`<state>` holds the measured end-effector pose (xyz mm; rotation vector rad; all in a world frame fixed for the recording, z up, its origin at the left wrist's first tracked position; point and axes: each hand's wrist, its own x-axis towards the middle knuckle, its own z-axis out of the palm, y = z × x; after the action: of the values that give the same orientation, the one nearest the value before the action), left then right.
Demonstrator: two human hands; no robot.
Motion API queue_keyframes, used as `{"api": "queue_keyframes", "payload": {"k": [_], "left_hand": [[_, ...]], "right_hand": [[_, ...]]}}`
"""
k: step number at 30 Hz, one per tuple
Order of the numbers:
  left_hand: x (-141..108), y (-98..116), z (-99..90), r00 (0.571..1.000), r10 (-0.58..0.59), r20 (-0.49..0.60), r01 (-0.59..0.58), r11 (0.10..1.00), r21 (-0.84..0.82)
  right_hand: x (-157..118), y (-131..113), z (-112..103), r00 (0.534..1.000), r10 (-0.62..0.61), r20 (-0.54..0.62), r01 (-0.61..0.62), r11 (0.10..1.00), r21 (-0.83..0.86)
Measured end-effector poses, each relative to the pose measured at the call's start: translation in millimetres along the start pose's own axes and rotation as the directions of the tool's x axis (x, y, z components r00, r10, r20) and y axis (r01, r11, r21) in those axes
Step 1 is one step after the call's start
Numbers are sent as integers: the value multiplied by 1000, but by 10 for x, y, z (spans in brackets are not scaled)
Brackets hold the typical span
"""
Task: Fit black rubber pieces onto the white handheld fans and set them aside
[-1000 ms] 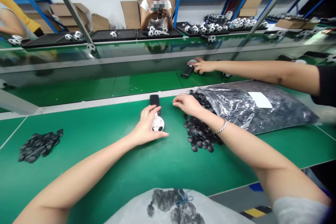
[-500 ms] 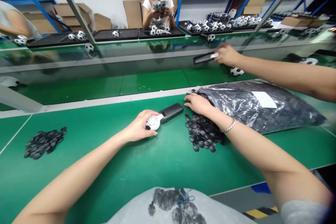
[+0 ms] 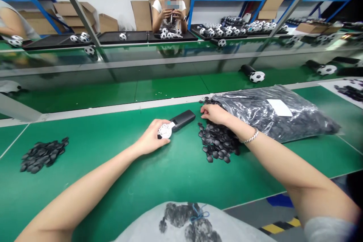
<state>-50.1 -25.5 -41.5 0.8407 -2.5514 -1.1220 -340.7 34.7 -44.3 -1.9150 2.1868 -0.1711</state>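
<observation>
My left hand [image 3: 151, 138] grips a small white soccer-ball head [image 3: 166, 131], fingers and thumb around its sides. A black handle [image 3: 183, 120] extends from that ball toward the upper right and lies on the green table. Closed in a pinch, my right hand [image 3: 216, 115] is over the loose black pentagon pieces [image 3: 217, 143] by the mouth of a clear plastic bag [image 3: 303, 124]. Whatever its fingertips hold is too small or hidden to make out. The bag is full of dark pieces and bears a white label.
Another heap of black pieces [image 3: 44, 155] lies at the left. Beyond the table edge, a black-handled soccer ball [image 3: 257, 76] rests on the green conveyor belt [image 3: 170, 87]. Across it, a person [image 3: 169, 15] handles an item behind black trays [image 3: 124, 38] with soccer balls.
My right hand's fingers have drawn together over the pieces. A co-worker's arm with a black handle has left the view at the right. My left hand stays on the ball.
</observation>
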Motion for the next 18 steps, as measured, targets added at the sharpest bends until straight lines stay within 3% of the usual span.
{"api": "queue_keyframes", "payload": {"k": [4, 8, 12, 18], "left_hand": [[27, -6, -16, 1000, -19, 7, 19, 1000, -18], [52, -26, -36, 1000, 1, 15, -1, 1000, -16], [59, -53, -29, 1000, 25, 10, -25, 1000, -15], [53, -81, -9, 996, 87, -14, -87, 996, 2]], "right_hand": [[-82, -134, -75, 996, -63, -56, 66, 997, 49], [-220, -468, -80, 943, -255, -214, 309, 911, 273], [-296, -820, 5, 865, -472, -171, 502, 806, 314], [-220, -1025, 162, 814, -556, -168, 578, 751, 318]]}}
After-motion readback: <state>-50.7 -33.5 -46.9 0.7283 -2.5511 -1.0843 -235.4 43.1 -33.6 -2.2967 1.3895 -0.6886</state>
